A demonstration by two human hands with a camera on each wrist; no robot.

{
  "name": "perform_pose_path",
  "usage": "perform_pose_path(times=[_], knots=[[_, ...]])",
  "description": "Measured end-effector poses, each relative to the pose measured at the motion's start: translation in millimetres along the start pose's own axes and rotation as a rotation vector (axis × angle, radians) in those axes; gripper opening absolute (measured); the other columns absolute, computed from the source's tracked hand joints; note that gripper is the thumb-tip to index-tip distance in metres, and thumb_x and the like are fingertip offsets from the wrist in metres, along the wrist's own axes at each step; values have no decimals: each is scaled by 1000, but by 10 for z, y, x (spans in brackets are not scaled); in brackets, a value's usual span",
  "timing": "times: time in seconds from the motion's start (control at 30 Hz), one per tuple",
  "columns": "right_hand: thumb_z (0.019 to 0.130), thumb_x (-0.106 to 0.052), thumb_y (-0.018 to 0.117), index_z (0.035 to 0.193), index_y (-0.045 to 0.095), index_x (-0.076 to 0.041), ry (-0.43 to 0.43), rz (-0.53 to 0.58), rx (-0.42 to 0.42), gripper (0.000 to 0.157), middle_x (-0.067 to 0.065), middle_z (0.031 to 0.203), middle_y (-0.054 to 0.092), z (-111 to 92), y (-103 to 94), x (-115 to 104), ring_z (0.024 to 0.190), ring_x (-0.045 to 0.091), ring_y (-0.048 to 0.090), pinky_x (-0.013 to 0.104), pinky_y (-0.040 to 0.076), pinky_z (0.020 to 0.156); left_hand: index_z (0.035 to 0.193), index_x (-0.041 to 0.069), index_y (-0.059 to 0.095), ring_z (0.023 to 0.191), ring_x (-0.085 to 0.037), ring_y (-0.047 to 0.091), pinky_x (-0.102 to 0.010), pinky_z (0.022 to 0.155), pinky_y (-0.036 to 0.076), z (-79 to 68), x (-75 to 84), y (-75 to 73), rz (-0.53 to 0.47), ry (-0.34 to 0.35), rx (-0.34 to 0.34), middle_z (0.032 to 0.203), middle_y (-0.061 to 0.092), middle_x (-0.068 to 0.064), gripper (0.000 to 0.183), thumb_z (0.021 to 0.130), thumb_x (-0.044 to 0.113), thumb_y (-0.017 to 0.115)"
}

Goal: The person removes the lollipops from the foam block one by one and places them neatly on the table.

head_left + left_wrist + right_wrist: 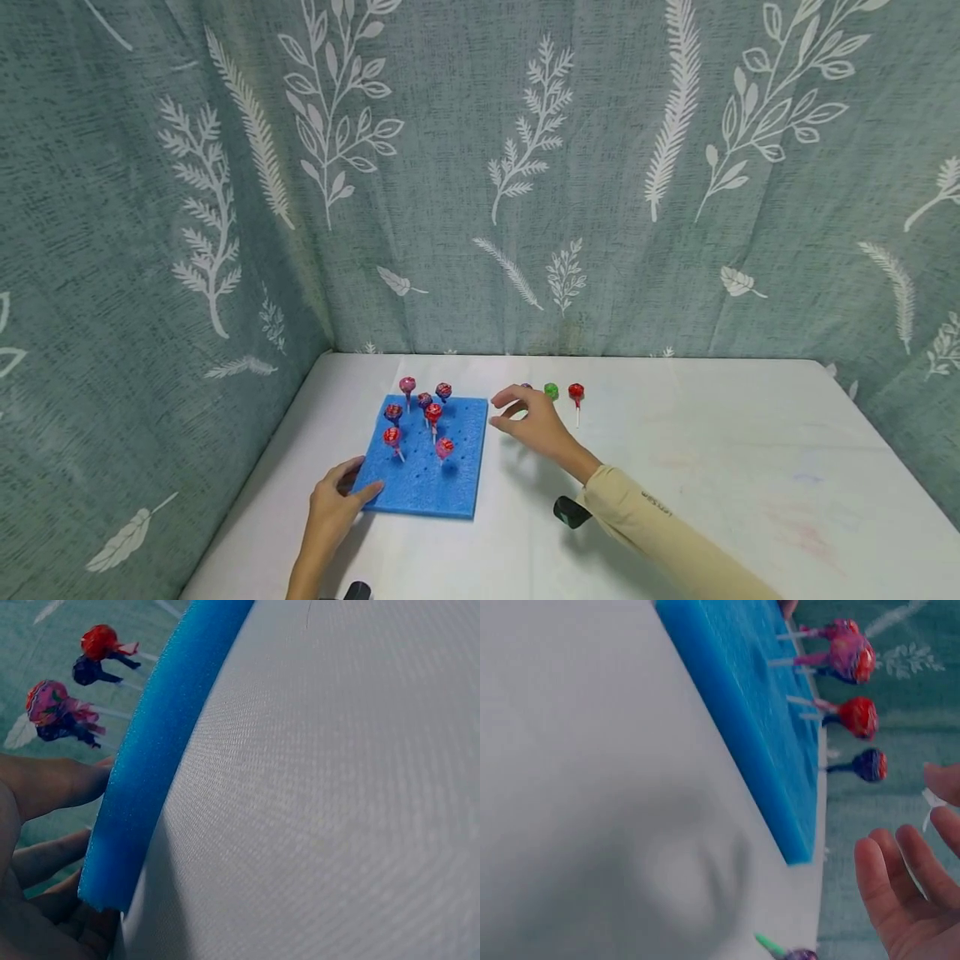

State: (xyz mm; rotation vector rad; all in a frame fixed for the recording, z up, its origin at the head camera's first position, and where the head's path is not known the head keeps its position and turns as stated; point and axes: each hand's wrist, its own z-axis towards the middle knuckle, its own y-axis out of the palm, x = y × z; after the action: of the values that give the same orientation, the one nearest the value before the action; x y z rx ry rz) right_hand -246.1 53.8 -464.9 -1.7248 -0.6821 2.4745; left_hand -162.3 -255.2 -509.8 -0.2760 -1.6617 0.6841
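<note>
A square blue foam board (412, 493) lies on the table with several wrapped lollipops standing in it, among them a red one (433, 413) and a pink one (407, 384). Some lean. My left hand (330, 507) holds the board at its left front edge, the thumb over the top and the other fingers by the side. Just right of the board, my right hand (542, 427) hovers above the table, thumb and fingers apart with nothing between them. Behind it lie a green lollipop (551, 390), a red lollipop (576, 391) and a partly hidden purple lollipop (527, 386).
The white table (705, 467) extends well to the right of the board. A green leaf-patterned curtain (600, 208) encloses the back and sides. A black device (572, 512) sits at the right wrist, and another dark piece (357, 591) shows near the left wrist.
</note>
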Motion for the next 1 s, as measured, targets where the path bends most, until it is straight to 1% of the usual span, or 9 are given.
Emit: perform_pose_path(times=[0.13, 0.2, 0.3, 0.47, 0.53, 0.63, 0.73, 0.9, 1.0], knots=[[82, -6, 72, 104, 65, -4, -2, 47, -46, 23, 19, 105, 64, -37, 153, 21, 88, 23, 64, 30, 52, 76, 134, -4, 46, 114, -38, 48, -52, 96, 39, 6, -22, 2, -6, -5, 5, 126, 51, -27, 63, 83, 20, 73], [82, -5, 72, 105, 64, -1, 1, 71, -65, 25, 19, 105, 63, -54, 230, 32, 89, 24, 64, 29, 52, 76, 134, -4, 46, 115, -38, 48, -52, 96, 39, 13, -29, 6, -9, -2, 4, 126, 51, -27, 63, 83, 21, 73], [82, -4, 72, 107, 62, 3, -6, 99, -85, 28, 20, 106, 63, -78, 336, 37, 90, 26, 63, 30, 52, 75, 134, -4, 46, 115, -38, 48, -52, 96, 39, 17, -31, 9, -13, -3, 4, 126, 51, -27, 64, 82, 22, 74], [82, -7, 72, 111, 61, 2, 22, 135, -110, 32, 19, 110, 62, -110, 476, 4, 93, 30, 62, 28, 51, 71, 134, -4, 46, 115, -38, 47, -52, 97, 39, 18, -17, 2, -14, -2, 2, 126, 51, -27, 63, 83, 21, 74], [82, -8, 73, 112, 61, 2, 39, 144, -108, 34, 18, 110, 61, -116, 525, -19, 94, 30, 61, 27, 51, 72, 134, -4, 46, 115, -39, 47, -52, 96, 39, 19, -12, -2, -14, 4, -2, 127, 50, -28, 64, 83, 22, 73], [82, -10, 74, 112, 60, 3, 53, 157, -93, 35, 18, 110, 61, -117, 604, -48, 96, 31, 61, 31, 52, 77, 134, -4, 45, 115, -39, 47, -53, 97, 38, 21, -11, -5, -15, 5, -1, 126, 50, -28, 64, 83, 22, 73], [81, -11, 74, 110, 61, 1, 63, 158, -76, 34, 14, 108, 62, -117, 690, -61, 96, 27, 62, 32, 52, 81, 134, -4, 46, 115, -38, 46, -52, 97, 38, 17, -11, -6, -19, -5, 3, 126, 50, -27, 63, 82, 19, 73], [81, -6, 74, 107, 63, -4, 74, 157, -48, 28, 4, 103, 64, -144, 810, -79, 94, 20, 62, 28, 53, 79, 134, -4, 46, 115, -39, 46, -52, 97, 38, 2, -4, -3, -17, -13, 2, 127, 50, -27, 63, 82, 20, 73], [81, -4, 73, 105, 63, -5, 66, 154, -27, 26, 2, 100, 64, -159, 862, -90, 92, 18, 62, 26, 53, 78, 134, -4, 46, 115, -39, 46, -53, 97, 38, -3, -2, -1, -18, -12, -1, 127, 50, -28, 63, 83, 21, 73]])
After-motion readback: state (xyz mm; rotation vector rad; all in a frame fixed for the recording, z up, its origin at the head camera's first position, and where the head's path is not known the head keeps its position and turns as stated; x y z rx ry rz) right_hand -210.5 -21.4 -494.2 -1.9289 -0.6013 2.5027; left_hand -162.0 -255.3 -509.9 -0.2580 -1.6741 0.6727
